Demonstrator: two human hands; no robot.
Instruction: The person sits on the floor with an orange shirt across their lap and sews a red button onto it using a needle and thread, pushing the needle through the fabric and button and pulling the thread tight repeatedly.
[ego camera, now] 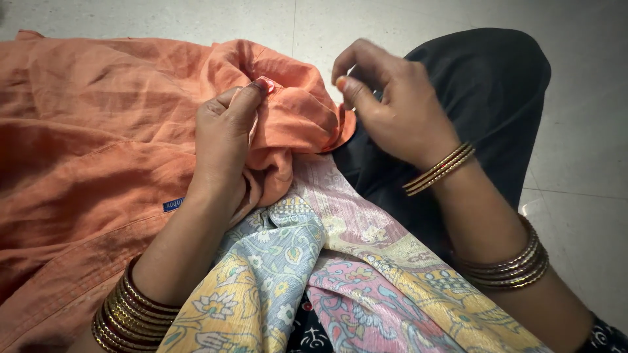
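- Head view: left hand (pixel 222 140) pinches a bunched fold of orange garment (pixel 98 131), which lies over lap and floor (pixel 575 98).
- Right hand (pixel 392 98), fingers curled loosely, hovers just beside the fold; whether it grips anything is unclear.

Left hand (pixel 226 140) pinching bunched orange garment (pixel 98 131), right hand (pixel 392 98) just beside, fingertips pinched.

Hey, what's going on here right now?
A person sits on a tiled floor with an orange garment spread over the lap. The left hand pinches a bunched fold of it. The right hand hovers beside the fold, fingers pinched together; anything held there is too small to make out. A floral cloth lies below.
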